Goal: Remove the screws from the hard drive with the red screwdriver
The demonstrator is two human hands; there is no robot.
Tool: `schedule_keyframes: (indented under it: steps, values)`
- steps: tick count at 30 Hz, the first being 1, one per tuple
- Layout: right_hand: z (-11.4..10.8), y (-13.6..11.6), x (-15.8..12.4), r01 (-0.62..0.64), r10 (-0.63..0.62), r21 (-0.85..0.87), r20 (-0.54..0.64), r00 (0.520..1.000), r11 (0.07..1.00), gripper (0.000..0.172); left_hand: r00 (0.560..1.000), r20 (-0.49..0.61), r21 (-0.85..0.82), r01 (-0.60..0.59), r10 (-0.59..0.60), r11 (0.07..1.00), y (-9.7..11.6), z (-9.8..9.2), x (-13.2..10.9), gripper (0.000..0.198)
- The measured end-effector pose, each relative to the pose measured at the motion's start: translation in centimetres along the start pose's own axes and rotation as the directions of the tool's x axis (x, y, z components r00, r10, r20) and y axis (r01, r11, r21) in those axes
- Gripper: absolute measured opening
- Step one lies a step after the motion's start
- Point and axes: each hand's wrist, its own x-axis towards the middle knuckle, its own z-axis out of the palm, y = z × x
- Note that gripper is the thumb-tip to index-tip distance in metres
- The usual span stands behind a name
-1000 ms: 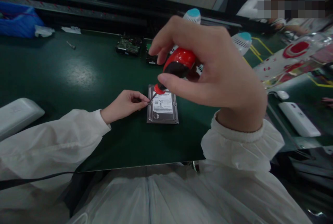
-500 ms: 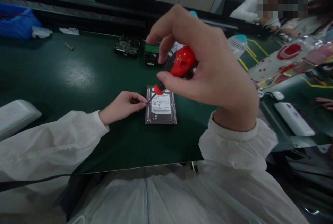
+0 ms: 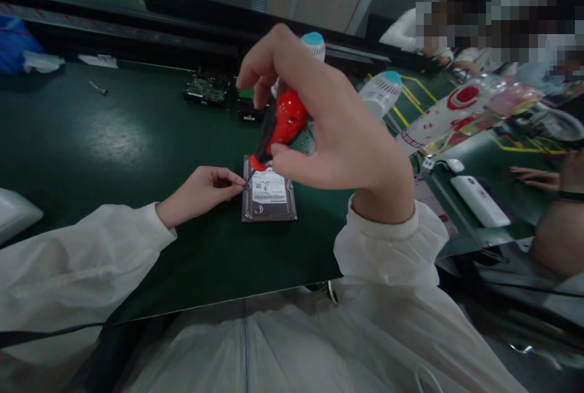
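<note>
A silver hard drive (image 3: pixel 268 198) with a white label lies flat on the dark green table (image 3: pixel 114 137). My right hand (image 3: pixel 328 119) is raised above it, fingers wrapped round the red and black handle of a screwdriver (image 3: pixel 279 125). The thin shaft slants down to the drive's left edge. My left hand (image 3: pixel 205 189) rests on the table beside that edge, fingertips pinched at the screwdriver's tip; what they pinch is too small to make out.
Circuit boards (image 3: pixel 206 89) and another drive lie at the table's far side. Two white bottles with teal caps (image 3: pixel 381 92) stand behind my right hand. A white device (image 3: pixel 479 200) and a mouse lie to the right, where other people sit.
My right hand has rolled the screwdriver handle between its fingers. The view has drifted, so everything sits further left in the picture. The left hand stays pinched at the tip.
</note>
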Motion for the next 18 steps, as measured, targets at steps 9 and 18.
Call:
schedule_keyframes:
  steps: [9, 18]
  values:
    - [0.37, 0.63, -0.15, -0.020, 0.018, -0.031, -0.076, 0.997, 0.999, 0.028, 1.000, 0.011, 0.005, -0.001, 0.001, 1.000, -0.34, -0.16, 0.16, 0.025]
    - [0.50, 0.12, -0.10, -0.020, 0.019, -0.040, -0.041, 0.999, 0.999, 0.005, 1.000, 0.023, 0.004, -0.014, 0.014, 1.000, -0.67, -0.21, 0.25, 0.027]
